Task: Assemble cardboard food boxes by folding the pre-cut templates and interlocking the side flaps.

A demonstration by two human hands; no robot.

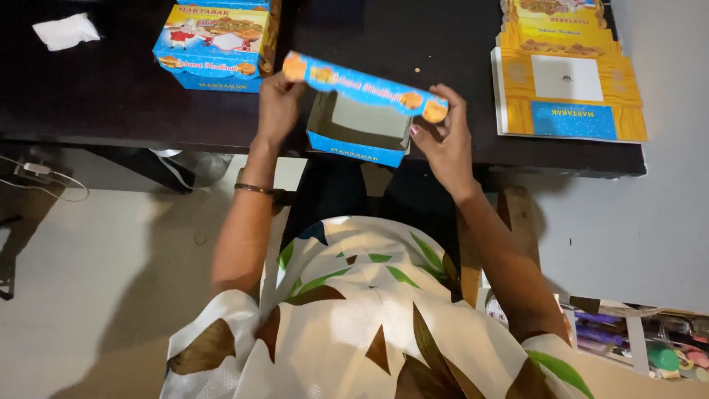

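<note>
Half-folded box (360, 118): printed cardboard, blue coat slightly glossy outside, plain grey and matt inside
Finished box (214, 48), 10 o'clock from it: same printed card, smooth, faint sheen
Flat blanks (567, 81), 2 o'clock: smooth printed card, yellow wood-grain pattern
Table (111, 89): dark, smooth, low-sheen top
Bangle (255, 189): thin metal, shiny, on the left wrist
Garment (354, 318): soft woven cloth, matt, leaf print
Wad (66, 31), far 10 o'clock: crumpled white paper or tissue
Floor (111, 258): pale, smooth, matt
</note>
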